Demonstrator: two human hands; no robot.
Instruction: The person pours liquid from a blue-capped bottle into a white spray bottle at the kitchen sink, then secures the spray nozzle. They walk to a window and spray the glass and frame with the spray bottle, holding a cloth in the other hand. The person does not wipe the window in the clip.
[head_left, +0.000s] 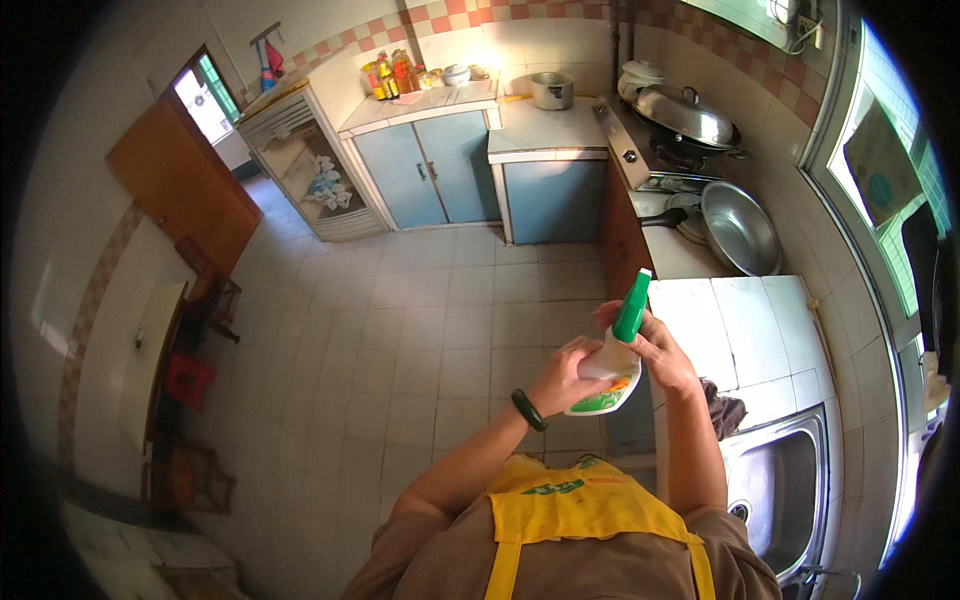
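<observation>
A white spray bottle (604, 361) with a green trigger head (632, 309) is held tilted in front of my body, its nozzle pointing away from me. My left hand (568, 377) wraps around the bottle's body, partly covering its green and orange label. At the neck, just under the green head, my right hand (660, 351) grips the bottle; some of its fingers are hidden behind the head. A dark bangle (529, 410) circles my left wrist. Close to my right forearm, a dark cloth (721, 409) hangs at the edge of the white tiled counter (750, 330).
A steel sink (780, 495) lies at my right. Farther along stand a metal pan (741, 228), a gas stove (630, 154) and a lidded wok (686, 116). A pot (552, 91) and several bottles (390, 79) occupy the far counters. Leftward are a table (154, 367) and a red stool (187, 381).
</observation>
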